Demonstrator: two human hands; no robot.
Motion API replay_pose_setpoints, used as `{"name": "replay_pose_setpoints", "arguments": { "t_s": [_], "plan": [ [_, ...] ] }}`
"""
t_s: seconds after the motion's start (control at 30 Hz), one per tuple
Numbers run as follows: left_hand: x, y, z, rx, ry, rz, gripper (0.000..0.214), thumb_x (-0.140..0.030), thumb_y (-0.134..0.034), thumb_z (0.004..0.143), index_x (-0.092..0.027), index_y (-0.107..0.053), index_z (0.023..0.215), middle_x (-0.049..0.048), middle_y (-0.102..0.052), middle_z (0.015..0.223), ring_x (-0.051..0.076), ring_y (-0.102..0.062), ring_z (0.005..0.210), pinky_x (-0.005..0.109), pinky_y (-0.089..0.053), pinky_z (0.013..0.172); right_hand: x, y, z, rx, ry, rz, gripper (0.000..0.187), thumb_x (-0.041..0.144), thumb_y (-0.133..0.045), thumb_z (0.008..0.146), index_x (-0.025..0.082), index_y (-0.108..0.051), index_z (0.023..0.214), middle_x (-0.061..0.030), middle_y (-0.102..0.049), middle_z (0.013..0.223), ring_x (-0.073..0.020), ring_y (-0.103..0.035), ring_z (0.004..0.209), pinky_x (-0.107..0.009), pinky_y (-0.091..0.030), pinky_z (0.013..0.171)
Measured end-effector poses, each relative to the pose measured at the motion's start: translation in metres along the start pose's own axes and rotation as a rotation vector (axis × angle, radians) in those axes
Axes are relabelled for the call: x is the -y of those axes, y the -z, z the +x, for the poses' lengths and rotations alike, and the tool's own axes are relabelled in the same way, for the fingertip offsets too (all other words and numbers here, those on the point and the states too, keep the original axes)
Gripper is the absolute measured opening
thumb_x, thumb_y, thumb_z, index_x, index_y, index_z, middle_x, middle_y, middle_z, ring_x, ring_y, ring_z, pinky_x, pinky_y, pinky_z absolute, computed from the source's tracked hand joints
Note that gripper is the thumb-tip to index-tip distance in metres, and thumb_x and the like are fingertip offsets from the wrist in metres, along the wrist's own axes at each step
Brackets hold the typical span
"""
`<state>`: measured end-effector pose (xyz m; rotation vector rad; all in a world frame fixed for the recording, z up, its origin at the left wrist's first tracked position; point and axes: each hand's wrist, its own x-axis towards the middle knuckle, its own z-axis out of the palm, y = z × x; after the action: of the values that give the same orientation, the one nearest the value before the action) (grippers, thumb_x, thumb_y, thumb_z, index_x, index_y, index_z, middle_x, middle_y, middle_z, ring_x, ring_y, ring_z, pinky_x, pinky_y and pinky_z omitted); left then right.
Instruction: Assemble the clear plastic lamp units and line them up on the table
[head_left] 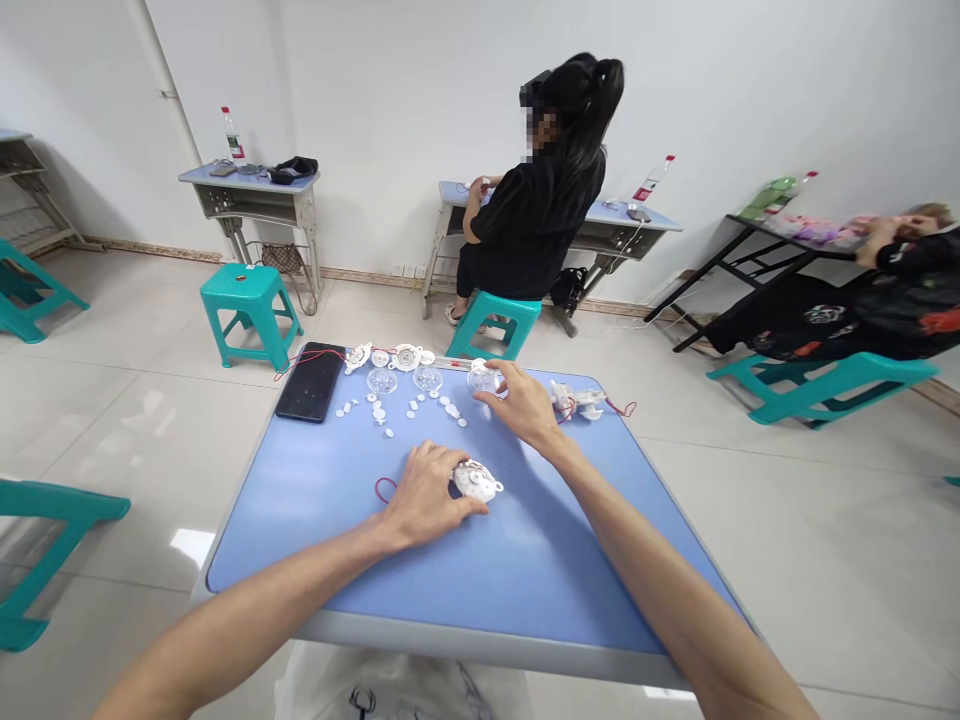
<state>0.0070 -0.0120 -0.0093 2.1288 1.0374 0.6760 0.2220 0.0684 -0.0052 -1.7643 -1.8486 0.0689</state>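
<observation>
My left hand rests on the blue desk, its fingers closed round a white round plastic casing with a small loop at its edge. A red cord shows beside that hand. Farther forward, my right hand has its thumb and fingers about a clear plastic disc at the end of the row. Two more clear discs lie to its left, in front of several white round parts. Small white pieces are scattered nearer to me.
A black phone lies at the desk's far left corner. White parts with red cords sit at the far right. Beyond, a person in black sits on a green stool; another person sits at the right.
</observation>
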Motion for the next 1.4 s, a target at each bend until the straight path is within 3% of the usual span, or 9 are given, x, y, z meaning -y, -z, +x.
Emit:
{"name": "replay_pose_setpoints", "arguments": {
  "t_s": [0.43,0.77,1.4],
  "plan": [
    [0.001,0.0,0.001,-0.004,0.0,0.008,0.054,-0.035,-0.086,0.064,-0.018,-0.064,0.11,0.0064,-0.066,0.102,0.027,-0.053,0.102,0.042,-0.043,0.093,-0.007,-0.002,-0.001,0.077,-0.053,-0.076,0.034,0.039,-0.065,0.08,0.024,-0.061,0.111,-0.0066,-0.067,0.113,-0.0203,-0.062,0.07,-0.034,-0.044,0.062],
    [0.001,0.001,0.0,-0.001,0.003,-0.002,0.054,-0.036,-0.086,0.064,-0.018,-0.064,0.11,0.0062,-0.066,0.102,0.027,-0.053,0.101,0.042,-0.042,0.093,-0.01,-0.003,0.004,0.105,-0.097,-0.05,0.033,0.041,-0.067,0.077,0.022,-0.062,0.104,-0.0046,-0.068,0.093,-0.0213,-0.061,0.072,-0.032,-0.04,0.062],
    [-0.003,0.003,0.0,0.004,0.008,0.016,0.052,-0.035,-0.084,0.067,-0.018,-0.064,0.111,0.0065,-0.066,0.103,0.027,-0.054,0.102,0.043,-0.043,0.095,-0.014,-0.002,0.0,0.058,-0.082,-0.008,0.031,0.041,-0.064,0.078,0.023,-0.058,0.102,-0.0073,-0.067,0.108,-0.0208,-0.061,0.07,-0.035,-0.046,0.064]
  ]
}}
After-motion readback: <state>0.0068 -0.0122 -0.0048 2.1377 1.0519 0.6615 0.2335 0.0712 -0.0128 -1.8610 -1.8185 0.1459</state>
